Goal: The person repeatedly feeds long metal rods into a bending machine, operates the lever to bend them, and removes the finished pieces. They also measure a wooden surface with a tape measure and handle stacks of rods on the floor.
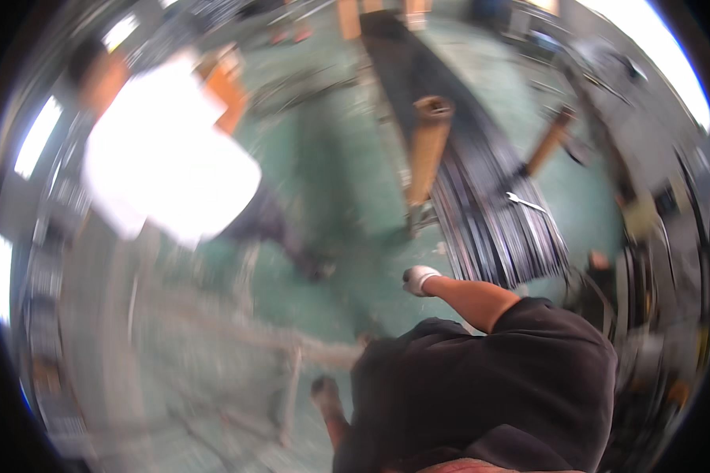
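My right hand (420,280), in a white glove with dark fingers, reaches forward over the green floor. It is apart from the near end of a long bed of dark strips (493,213). No held thing shows at it, but its fingers are too small and blurred to read. Low at my left side hangs my left hand (324,389), in a dark glove and smeared by motion. Close to it is a blurred pale metal frame (290,394). On the strips lies a silver open-ended wrench (526,203), beyond my right hand.
Two brown posts (430,150) (551,142) flank the strips. A person in a white top (170,150) stands at left, near an orange-brown board (226,94). Grey equipment (647,102) lines the right side. Green floor (308,173) lies between.
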`<move>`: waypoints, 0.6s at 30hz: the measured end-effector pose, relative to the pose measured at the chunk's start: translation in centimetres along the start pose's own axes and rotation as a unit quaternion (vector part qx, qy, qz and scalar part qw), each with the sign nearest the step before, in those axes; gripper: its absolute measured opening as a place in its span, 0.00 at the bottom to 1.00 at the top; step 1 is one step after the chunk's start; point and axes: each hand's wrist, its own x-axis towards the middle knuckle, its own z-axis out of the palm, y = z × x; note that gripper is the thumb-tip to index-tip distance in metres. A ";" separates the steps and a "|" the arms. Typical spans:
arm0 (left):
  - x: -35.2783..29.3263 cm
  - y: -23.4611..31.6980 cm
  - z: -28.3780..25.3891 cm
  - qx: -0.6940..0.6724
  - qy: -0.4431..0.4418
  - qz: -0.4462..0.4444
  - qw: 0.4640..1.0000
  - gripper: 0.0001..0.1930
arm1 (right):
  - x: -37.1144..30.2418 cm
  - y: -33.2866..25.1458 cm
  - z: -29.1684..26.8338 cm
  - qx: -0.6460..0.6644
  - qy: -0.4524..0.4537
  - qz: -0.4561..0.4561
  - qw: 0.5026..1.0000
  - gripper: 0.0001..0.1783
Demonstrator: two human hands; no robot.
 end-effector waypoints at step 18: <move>32.6 16.9 -3.7 0.377 -0.102 0.046 0.919 0.12 | 11.4 0.5 5.9 0.092 -0.091 0.246 0.961 0.23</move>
